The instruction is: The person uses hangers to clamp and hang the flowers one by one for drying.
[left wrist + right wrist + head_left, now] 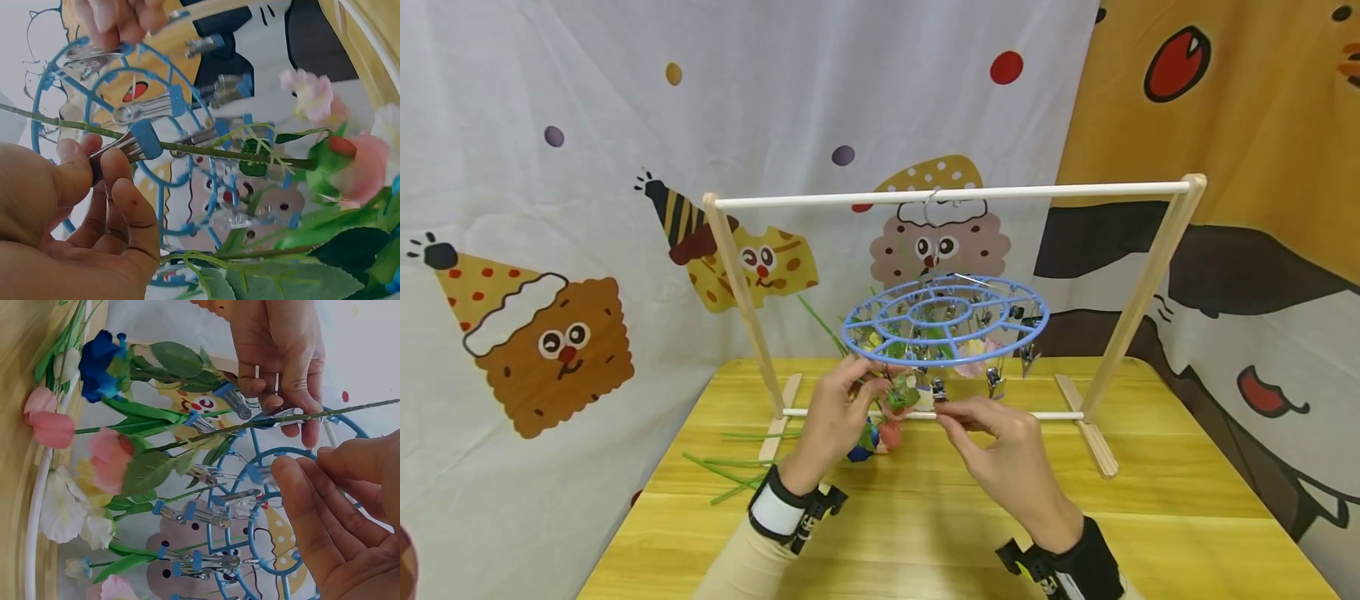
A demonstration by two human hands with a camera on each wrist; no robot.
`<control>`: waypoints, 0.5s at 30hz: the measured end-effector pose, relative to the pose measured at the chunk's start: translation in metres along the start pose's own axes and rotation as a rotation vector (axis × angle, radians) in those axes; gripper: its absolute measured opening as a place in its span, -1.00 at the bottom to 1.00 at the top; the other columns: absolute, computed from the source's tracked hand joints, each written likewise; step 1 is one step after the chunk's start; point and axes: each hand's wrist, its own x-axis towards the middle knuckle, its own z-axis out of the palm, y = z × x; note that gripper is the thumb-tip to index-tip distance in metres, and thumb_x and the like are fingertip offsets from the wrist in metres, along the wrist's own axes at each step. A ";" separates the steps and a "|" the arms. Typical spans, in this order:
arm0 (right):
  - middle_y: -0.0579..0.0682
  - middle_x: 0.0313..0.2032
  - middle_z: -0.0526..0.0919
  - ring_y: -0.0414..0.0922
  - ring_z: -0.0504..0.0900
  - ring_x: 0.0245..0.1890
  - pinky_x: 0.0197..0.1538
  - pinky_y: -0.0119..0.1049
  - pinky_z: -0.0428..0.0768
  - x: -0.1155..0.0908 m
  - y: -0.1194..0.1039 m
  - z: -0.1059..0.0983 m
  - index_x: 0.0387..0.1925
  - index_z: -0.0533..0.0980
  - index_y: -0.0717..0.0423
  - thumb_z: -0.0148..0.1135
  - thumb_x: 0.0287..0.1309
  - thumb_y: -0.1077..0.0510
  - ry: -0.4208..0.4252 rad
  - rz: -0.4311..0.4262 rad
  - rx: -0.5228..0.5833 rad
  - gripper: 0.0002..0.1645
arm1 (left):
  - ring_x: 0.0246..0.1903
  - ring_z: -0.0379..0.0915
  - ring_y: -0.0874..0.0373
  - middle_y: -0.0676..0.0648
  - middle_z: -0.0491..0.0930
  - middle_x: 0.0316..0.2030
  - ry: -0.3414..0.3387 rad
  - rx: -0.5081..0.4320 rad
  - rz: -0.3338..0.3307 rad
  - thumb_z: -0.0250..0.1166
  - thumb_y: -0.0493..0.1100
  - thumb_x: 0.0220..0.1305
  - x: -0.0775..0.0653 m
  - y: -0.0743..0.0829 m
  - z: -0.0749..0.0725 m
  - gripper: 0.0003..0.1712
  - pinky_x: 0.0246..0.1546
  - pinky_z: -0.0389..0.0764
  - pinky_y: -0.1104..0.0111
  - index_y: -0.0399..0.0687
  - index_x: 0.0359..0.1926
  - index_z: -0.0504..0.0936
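My left hand (pixel 835 417) pinches a metal clip with blue tips (pixel 145 140). A pink rose's green stem (pixel 219 152) passes at the clip's tips; its bloom (pixel 111 460) points down toward the table. My right hand (pixel 1003 437) is at the front rim of a blue round clip hanger (pixel 925 363), thumb and fingertips pinching another metal clip (pixel 938 390), partly hidden by the fingers. Other clips hang from the hanger, several holding artificial flowers head down, among them a blue rose (pixel 100 365) and a pink tulip (pixel 53 428).
The hanger hangs from the white top bar (pixel 820 200) of a wooden stand on the table (pixel 880 533). Loose green stems (pixel 730 475) lie at the stand's left foot. A patterned cloth (pixel 737 100) hangs behind.
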 end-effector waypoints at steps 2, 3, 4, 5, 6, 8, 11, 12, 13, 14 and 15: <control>-0.09 -0.14 0.97 -0.22 0.92 -0.26 -0.13 -0.51 0.83 -0.002 0.001 0.000 -0.01 0.90 0.00 0.67 0.31 0.44 -0.001 0.001 -0.007 -0.66 | -0.25 0.73 0.06 -0.11 0.80 -0.04 0.017 0.012 0.014 0.42 -0.28 0.67 0.002 -0.004 -0.003 -0.85 -0.25 0.73 0.39 -0.07 0.04 0.90; -0.09 -0.14 0.97 -0.22 0.91 -0.27 -0.14 -0.48 0.84 -0.003 0.001 0.000 -0.01 0.90 -0.01 0.67 0.30 0.44 0.000 -0.001 -0.010 -0.65 | -0.24 0.75 0.06 -0.12 0.80 -0.04 0.025 0.016 0.021 0.41 -0.30 0.67 0.003 -0.005 -0.005 -0.85 -0.23 0.76 0.39 -0.09 0.03 0.90; -0.09 -0.15 0.97 -0.21 0.91 -0.27 -0.15 -0.46 0.85 -0.003 0.002 0.000 -0.01 0.90 -0.01 0.67 0.29 0.45 0.003 -0.004 -0.010 -0.64 | -0.24 0.73 0.06 -0.12 0.80 -0.05 0.032 0.029 0.032 0.41 -0.31 0.67 0.004 -0.007 -0.007 -0.85 -0.22 0.75 0.38 -0.08 0.03 0.91; -0.09 -0.15 0.97 -0.21 0.92 -0.27 -0.15 -0.45 0.86 -0.004 0.002 0.000 -0.01 0.90 -0.03 0.68 0.29 0.45 0.004 -0.008 -0.011 -0.62 | -0.26 0.70 0.08 -0.12 0.79 -0.08 0.042 0.045 0.046 0.41 -0.32 0.66 0.005 -0.010 -0.008 -0.85 -0.23 0.73 0.39 -0.10 0.02 0.91; -0.09 -0.15 0.97 -0.21 0.92 -0.27 -0.15 -0.44 0.86 -0.005 0.002 0.000 0.00 0.90 -0.03 0.68 0.28 0.45 0.001 -0.010 -0.009 -0.61 | -0.26 0.68 0.08 -0.12 0.78 -0.09 0.049 0.052 0.059 0.40 -0.34 0.67 0.006 -0.013 -0.010 -0.83 -0.24 0.71 0.39 -0.10 0.02 0.91; -0.08 -0.16 0.97 -0.21 0.92 -0.27 -0.13 -0.47 0.85 -0.008 0.003 0.000 0.01 0.90 -0.04 0.67 0.28 0.47 -0.009 -0.011 0.000 -0.58 | -0.28 0.64 0.09 -0.12 0.76 -0.12 0.066 0.070 0.084 0.40 -0.36 0.66 0.008 -0.018 -0.012 -0.83 -0.25 0.67 0.40 -0.13 0.01 0.91; -0.09 -0.17 0.96 -0.22 0.92 -0.25 -0.10 -0.54 0.82 -0.012 0.005 0.001 0.01 0.89 -0.07 0.66 0.30 0.46 -0.039 0.003 0.016 -0.58 | -0.31 0.58 0.10 -0.11 0.73 -0.16 0.096 0.092 0.120 0.41 -0.36 0.64 0.011 -0.026 -0.016 -0.85 -0.27 0.60 0.43 -0.15 -0.03 0.91; -0.08 -0.17 0.96 -0.23 0.92 -0.25 -0.10 -0.55 0.82 -0.013 0.006 0.002 0.01 0.89 -0.07 0.66 0.31 0.45 -0.048 0.009 0.023 -0.60 | -0.30 0.60 0.10 -0.12 0.73 -0.15 0.102 0.092 0.125 0.41 -0.36 0.64 0.012 -0.027 -0.017 -0.85 -0.25 0.62 0.44 -0.16 -0.04 0.91; -0.07 -0.18 0.96 -0.24 0.92 -0.24 -0.10 -0.56 0.81 -0.014 0.007 0.002 0.01 0.89 -0.07 0.66 0.32 0.44 -0.056 0.016 0.031 -0.62 | -0.30 0.61 0.08 -0.13 0.73 -0.15 0.111 0.097 0.134 0.41 -0.36 0.63 0.013 -0.030 -0.018 -0.86 -0.24 0.62 0.44 -0.18 -0.06 0.90; -0.07 -0.18 0.96 -0.25 0.92 -0.24 -0.09 -0.56 0.81 -0.016 0.007 0.002 0.00 0.89 -0.07 0.66 0.33 0.43 -0.063 0.021 0.036 -0.63 | -0.29 0.63 0.07 -0.13 0.73 -0.14 0.120 0.099 0.138 0.41 -0.36 0.63 0.014 -0.031 -0.019 -0.87 -0.23 0.64 0.44 -0.18 -0.08 0.89; -0.07 -0.18 0.96 -0.25 0.92 -0.24 -0.09 -0.56 0.82 -0.017 0.008 0.003 0.00 0.89 -0.07 0.66 0.33 0.41 -0.070 0.027 0.040 -0.64 | -0.28 0.64 0.06 -0.14 0.74 -0.14 0.132 0.108 0.150 0.41 -0.36 0.62 0.015 -0.033 -0.019 -0.87 -0.21 0.66 0.44 -0.19 -0.09 0.89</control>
